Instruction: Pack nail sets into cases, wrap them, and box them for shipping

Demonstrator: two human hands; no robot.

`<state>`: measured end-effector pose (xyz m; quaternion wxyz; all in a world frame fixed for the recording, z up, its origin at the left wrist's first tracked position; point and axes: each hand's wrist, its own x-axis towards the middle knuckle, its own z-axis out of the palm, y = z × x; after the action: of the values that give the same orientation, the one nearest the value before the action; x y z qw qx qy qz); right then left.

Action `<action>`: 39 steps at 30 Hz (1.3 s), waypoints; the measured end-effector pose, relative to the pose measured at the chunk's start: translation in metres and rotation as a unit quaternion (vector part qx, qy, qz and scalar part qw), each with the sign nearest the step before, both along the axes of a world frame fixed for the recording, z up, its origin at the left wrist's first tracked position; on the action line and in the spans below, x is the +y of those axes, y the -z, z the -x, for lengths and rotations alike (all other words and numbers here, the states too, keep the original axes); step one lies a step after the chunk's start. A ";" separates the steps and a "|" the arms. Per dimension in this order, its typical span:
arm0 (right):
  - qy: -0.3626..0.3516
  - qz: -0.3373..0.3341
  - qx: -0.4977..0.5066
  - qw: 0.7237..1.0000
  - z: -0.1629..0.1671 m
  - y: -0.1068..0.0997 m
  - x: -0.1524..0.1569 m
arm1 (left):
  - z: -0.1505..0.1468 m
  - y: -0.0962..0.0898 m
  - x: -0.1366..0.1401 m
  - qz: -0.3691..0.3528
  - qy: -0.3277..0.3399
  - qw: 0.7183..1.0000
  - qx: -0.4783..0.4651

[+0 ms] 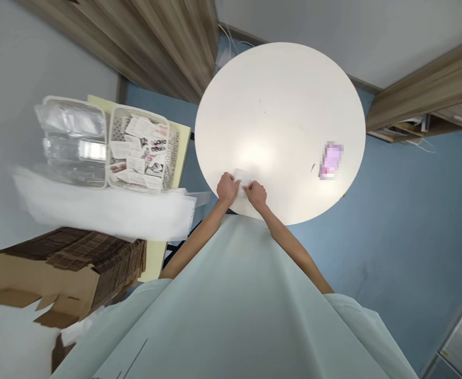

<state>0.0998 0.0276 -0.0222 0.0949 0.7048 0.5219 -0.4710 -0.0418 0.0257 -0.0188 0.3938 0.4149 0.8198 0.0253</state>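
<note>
Near the front edge of the round white table (pixel 282 105), a small white sheet or pouch (pixel 242 176) sits between my hands; its exact kind is too faint to make out. My left hand (pixel 226 188) is closed on its left side, thumb pointing inward. On the other side my right hand (pixel 256 195) pinches its lower right part between thumb and fingers. Both hands are low over the tabletop, thumbs almost meeting.
A blurred purple-pink object (pixel 331 160) lies at the table's right. On the left side stand a basket of printed cards (pixel 141 152), a basket of clear plastic bags (pixel 75 142), a stack of white sheets or bags (pixel 108 210) and folded cardboard boxes (pixel 65 273).
</note>
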 end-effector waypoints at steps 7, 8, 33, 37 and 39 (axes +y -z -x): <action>-0.049 0.006 0.016 0.999 0.054 0.000 0.024 | 0.054 0.000 0.030 0.056 -0.043 0.997 0.017; -0.051 0.004 0.019 0.999 0.053 0.000 0.023 | 0.054 0.001 0.032 0.060 -0.044 0.997 0.015; -0.054 -0.030 0.198 0.978 -0.011 -0.068 -0.063 | 0.087 -0.102 -0.186 -0.153 -0.238 0.955 -0.091; -0.063 -0.043 0.223 0.972 0.012 -0.087 -0.086 | 0.109 -0.112 -0.213 -0.173 -0.261 0.943 -0.116; -0.065 -0.049 0.229 0.970 0.027 -0.098 -0.099 | 0.126 -0.119 -0.228 -0.183 -0.258 0.941 -0.123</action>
<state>0.0732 -0.0714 0.0762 -0.0311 0.5465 0.5969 -0.5866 -0.1682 -0.2020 0.1007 0.3891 0.2476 0.8250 0.3267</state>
